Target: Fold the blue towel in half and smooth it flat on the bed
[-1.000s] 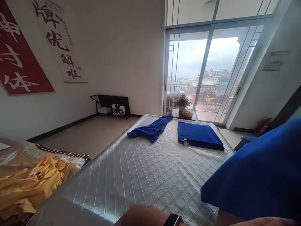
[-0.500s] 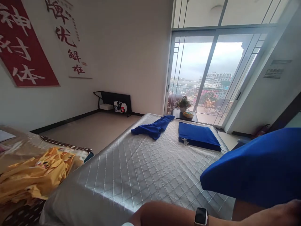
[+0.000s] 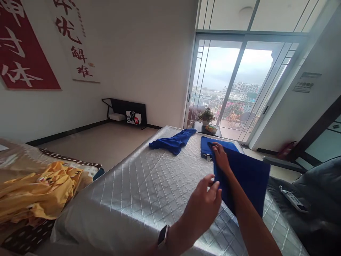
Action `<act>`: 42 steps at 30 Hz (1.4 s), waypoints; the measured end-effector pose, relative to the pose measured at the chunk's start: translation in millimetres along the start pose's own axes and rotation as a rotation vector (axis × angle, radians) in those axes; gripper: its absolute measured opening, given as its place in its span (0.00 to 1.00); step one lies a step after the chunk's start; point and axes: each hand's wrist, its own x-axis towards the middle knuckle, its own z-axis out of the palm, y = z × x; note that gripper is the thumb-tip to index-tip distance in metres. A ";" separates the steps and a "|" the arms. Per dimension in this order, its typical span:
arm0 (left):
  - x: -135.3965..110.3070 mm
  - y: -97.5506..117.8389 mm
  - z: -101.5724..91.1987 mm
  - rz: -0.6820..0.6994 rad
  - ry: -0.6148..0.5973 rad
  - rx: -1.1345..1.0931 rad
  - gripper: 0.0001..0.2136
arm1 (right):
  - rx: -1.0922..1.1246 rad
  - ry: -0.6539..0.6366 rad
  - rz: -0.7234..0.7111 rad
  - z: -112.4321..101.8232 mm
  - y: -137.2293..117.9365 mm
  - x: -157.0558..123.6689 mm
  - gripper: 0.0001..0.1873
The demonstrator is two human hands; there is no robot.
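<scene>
A folded blue cloth [image 3: 247,177] hangs at a slant above the silver quilted cover [image 3: 149,188]. My right hand [image 3: 221,156] grips its upper left edge, fingers curled over the fabric. Lower on that same edge, my left hand [image 3: 204,201] has its fingertips pinched against the cloth; a watch [image 3: 163,236] is on that wrist. Partly hidden behind the held cloth lies a flat folded blue stack [image 3: 206,141] with a pale tag at its corner. A crumpled blue cloth [image 3: 173,142] rests to its left.
Yellow clothing [image 3: 50,188] lies in a heap at the left. On the right a black leather seat [image 3: 314,199] carries a remote control [image 3: 293,199]. Beyond the covered surface stand a potted plant [image 3: 206,115] and a sliding glass door [image 3: 229,81].
The blue cloth has moved in from the right edge to over the cover, near the folded stack. Both hands have come into view on its left edge. The camera has shifted slightly right.
</scene>
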 end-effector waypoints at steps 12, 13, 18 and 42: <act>-132.1 -135.3 -45.1 -0.328 -0.122 0.212 0.14 | -0.354 -0.408 -0.067 165.1 -18.5 -24.8 0.19; -133.0 -135.4 -46.8 -0.340 -0.139 0.204 0.14 | -0.371 -0.407 -0.065 167.6 -19.1 -21.4 0.19; -139.2 -142.5 -59.2 -0.402 -0.186 0.217 0.14 | -0.416 -0.377 -0.045 187.7 -29.8 -19.9 0.23; -145.3 -153.1 -76.5 -0.480 -0.130 0.198 0.15 | -0.650 -0.462 0.266 29.6 116.4 -89.1 0.36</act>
